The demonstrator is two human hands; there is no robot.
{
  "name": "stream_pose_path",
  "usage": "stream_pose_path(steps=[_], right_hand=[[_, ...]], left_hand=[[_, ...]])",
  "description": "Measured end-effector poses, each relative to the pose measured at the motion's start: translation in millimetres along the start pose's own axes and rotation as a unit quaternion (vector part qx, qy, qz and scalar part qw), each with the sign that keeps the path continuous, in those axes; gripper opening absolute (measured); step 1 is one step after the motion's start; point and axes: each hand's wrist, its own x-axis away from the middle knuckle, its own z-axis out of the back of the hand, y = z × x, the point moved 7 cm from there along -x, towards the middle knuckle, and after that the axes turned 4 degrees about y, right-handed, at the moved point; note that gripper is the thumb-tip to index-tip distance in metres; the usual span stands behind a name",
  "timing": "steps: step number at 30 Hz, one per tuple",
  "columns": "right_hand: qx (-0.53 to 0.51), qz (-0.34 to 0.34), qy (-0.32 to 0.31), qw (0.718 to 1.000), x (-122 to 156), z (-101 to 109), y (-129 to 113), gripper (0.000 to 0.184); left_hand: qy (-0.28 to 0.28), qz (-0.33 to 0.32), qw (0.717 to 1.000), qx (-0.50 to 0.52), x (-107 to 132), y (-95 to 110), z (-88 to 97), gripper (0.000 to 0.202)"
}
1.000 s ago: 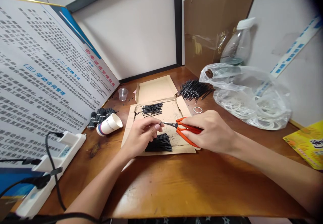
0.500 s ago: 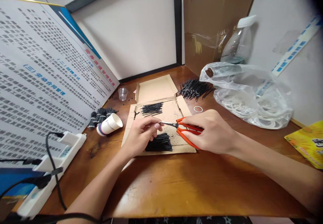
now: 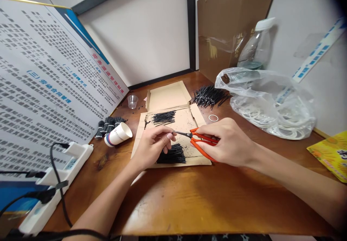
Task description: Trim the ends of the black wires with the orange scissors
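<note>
Scissors point(image 3: 202, 142), orange-handled, over cardboard flat point(image 3: 168, 97) mid-table. Right hand point(image 3: 230, 143) fingers wrapped through handles, blades almost shut. Left hand point(image 3: 151, 146) fingers pinched right at blade tip, on something too thin to make out.

Risk, likely: tip nicks left fingertip, gap so small; slip scatters black wire bundle point(image 3: 173, 155) just beneath.

Around: second wire pile point(image 3: 163, 118) farther back on cardboard, loose rubber band point(image 3: 213, 118), plastic bag point(image 3: 271, 103) of rubber bands, tipped paper cup point(image 3: 119, 134). Nothing blocks hands.
</note>
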Motion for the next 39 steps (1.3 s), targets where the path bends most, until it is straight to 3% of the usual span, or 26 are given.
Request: stream_pose_path(steps=[16,29,34,37,39], right_hand=[[0.017,0.008,0.025,0.999,0,4,0,0.020],[0.020,0.009,-0.005,1.000,1,0,-1,0.020],[0.039,0.024,0.019,0.999,1,2,-1,0.023],[0.042,0.018,0.043,0.998,0,6,1,0.022],[0.048,0.009,0.058,0.997,-1,9,4,0.021]], left_hand=[[-0.001,0.006,1.000,-0.016,0,0,0.8,0.016],[-0.003,0.005,1.000,-0.025,1,1,-0.1,0.017],[-0.012,0.000,0.999,-0.035,1,0,-0.5,0.018],[-0.011,-0.025,0.995,-0.094,-1,-1,4.8,0.017],[0.009,-0.065,0.980,-0.188,-4,-1,12.9,0.015]])
